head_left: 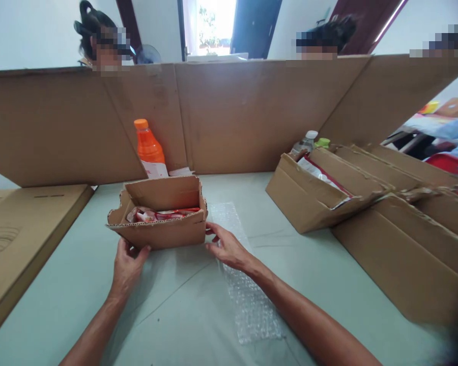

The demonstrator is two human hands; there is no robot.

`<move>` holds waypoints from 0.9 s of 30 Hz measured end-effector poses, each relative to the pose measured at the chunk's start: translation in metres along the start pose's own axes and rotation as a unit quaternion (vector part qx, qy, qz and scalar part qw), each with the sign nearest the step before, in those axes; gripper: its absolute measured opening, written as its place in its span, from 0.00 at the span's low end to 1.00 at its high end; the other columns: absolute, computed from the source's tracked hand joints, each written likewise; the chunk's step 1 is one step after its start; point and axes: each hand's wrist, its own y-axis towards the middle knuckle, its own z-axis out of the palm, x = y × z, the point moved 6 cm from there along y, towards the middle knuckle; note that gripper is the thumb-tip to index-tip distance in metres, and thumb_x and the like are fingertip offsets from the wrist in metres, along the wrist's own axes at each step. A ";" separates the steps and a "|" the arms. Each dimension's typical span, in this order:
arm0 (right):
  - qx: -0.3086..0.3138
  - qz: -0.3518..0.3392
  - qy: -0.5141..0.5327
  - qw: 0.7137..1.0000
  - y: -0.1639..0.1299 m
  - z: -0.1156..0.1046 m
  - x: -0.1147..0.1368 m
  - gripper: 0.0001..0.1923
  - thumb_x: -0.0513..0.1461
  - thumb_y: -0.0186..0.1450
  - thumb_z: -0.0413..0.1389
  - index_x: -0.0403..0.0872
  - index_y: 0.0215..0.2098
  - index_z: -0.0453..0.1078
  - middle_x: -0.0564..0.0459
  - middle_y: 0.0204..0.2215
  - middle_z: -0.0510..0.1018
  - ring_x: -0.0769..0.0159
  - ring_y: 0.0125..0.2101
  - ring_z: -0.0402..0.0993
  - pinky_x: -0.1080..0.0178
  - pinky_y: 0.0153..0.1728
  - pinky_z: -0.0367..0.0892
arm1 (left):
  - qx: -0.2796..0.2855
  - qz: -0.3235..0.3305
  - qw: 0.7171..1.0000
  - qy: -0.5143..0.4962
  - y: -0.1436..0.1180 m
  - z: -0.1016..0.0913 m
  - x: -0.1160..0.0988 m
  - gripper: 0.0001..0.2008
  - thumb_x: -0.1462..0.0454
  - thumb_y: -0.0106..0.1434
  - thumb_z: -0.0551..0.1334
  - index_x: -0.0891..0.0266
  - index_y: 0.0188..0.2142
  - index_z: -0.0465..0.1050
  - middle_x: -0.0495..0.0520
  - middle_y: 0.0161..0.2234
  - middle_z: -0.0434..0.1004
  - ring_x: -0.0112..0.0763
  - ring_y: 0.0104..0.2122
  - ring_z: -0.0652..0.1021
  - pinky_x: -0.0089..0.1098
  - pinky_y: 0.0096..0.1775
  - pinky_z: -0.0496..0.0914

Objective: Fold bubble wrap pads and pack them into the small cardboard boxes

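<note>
A small open cardboard box is on the pale green tabletop in front of me, between my hands. Red and clear plastic packets lie inside it; what they contain I cannot make out. My left hand grips the box's lower left corner, the thumb against the front and some fingers hidden behind. At its right end, my right hand rests curved fingertips on the side, with thumb and forefinger a little apart. Beneath my right wrist runs a strip of bubble wrap.
An orange bottle stands behind the box, by a tall cardboard partition. To the right sit several cardboard bins, with a clear bottle behind. A flat carton lies left. People sit beyond the partition.
</note>
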 end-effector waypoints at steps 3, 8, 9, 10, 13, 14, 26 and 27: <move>-0.009 0.004 0.014 1.000 0.019 -0.002 0.003 0.33 0.34 0.60 0.54 0.46 0.64 0.65 0.43 0.57 0.77 0.55 0.52 0.75 0.55 0.46 0.72 | -0.012 -0.003 1.000 0.020 0.018 0.014 -0.005 0.29 0.57 0.49 0.71 0.61 0.49 0.67 0.54 0.42 0.74 0.35 0.42 0.76 0.37 0.47 0.72; -0.062 0.004 -0.040 0.997 -0.005 -0.046 -0.004 0.23 0.36 0.64 0.53 0.46 0.57 0.72 0.44 0.57 0.77 0.58 0.53 0.75 0.55 0.48 0.73 | -0.007 0.002 0.998 0.057 0.004 0.013 -0.017 0.42 0.56 0.53 0.69 0.62 0.64 0.57 0.65 0.59 0.69 0.46 0.56 0.73 0.46 0.57 0.68; -0.072 0.006 -0.063 0.995 -0.023 -0.057 -0.006 0.20 0.36 0.65 0.52 0.47 0.55 0.74 0.44 0.55 0.78 0.58 0.52 0.76 0.54 0.49 0.73 | -0.006 0.013 0.995 0.094 -0.011 0.006 -0.019 0.44 0.55 0.55 0.69 0.61 0.67 0.54 0.66 0.62 0.66 0.48 0.59 0.71 0.48 0.59 0.67; -0.075 0.004 -0.087 0.993 -0.045 -0.067 -0.009 0.19 0.36 0.66 0.51 0.47 0.53 0.75 0.44 0.53 0.80 0.58 0.50 0.77 0.53 0.49 0.73 | 0.001 0.032 0.990 0.134 -0.030 0.000 -0.022 0.44 0.55 0.56 0.68 0.59 0.69 0.53 0.66 0.64 0.64 0.50 0.62 0.69 0.50 0.60 0.66; -0.031 -0.026 -0.168 0.985 -0.117 -0.075 -0.015 0.23 0.32 0.64 0.52 0.51 0.55 0.74 0.47 0.52 0.80 0.57 0.53 0.76 0.48 0.55 0.70 | 0.102 0.147 0.960 0.216 -0.095 -0.001 -0.027 0.31 0.57 0.62 0.64 0.54 0.64 0.65 0.61 0.62 0.69 0.51 0.61 0.71 0.50 0.60 0.67; -0.003 -0.039 -0.193 0.980 -0.140 -0.071 -0.015 0.27 0.30 0.62 0.52 0.53 0.57 0.73 0.48 0.55 0.79 0.56 0.57 0.73 0.47 0.57 0.68 | 0.143 0.190 0.944 0.227 -0.118 0.003 -0.028 0.26 0.58 0.63 0.63 0.54 0.61 0.70 0.60 0.62 0.71 0.50 0.60 0.72 0.49 0.60 0.68; -0.075 -0.096 -0.294 0.948 -0.209 -0.011 -0.014 0.15 0.30 0.68 0.50 0.48 0.46 0.74 0.46 0.51 0.81 0.57 0.54 0.74 0.54 0.52 0.69 | 0.311 0.413 0.834 0.192 -0.215 0.085 -0.019 0.49 0.80 0.53 0.50 0.48 0.72 0.51 0.57 0.61 0.73 0.41 0.62 0.73 0.41 0.60 0.71; -0.089 -0.089 -0.270 0.955 -0.207 -0.013 -0.012 0.13 0.31 0.68 0.50 0.48 0.45 0.74 0.47 0.48 0.82 0.58 0.50 0.76 0.55 0.50 0.70 | 0.324 0.398 0.837 0.188 -0.217 0.086 -0.019 0.51 0.80 0.51 0.51 0.49 0.73 0.47 0.57 0.63 0.71 0.42 0.63 0.71 0.43 0.61 0.70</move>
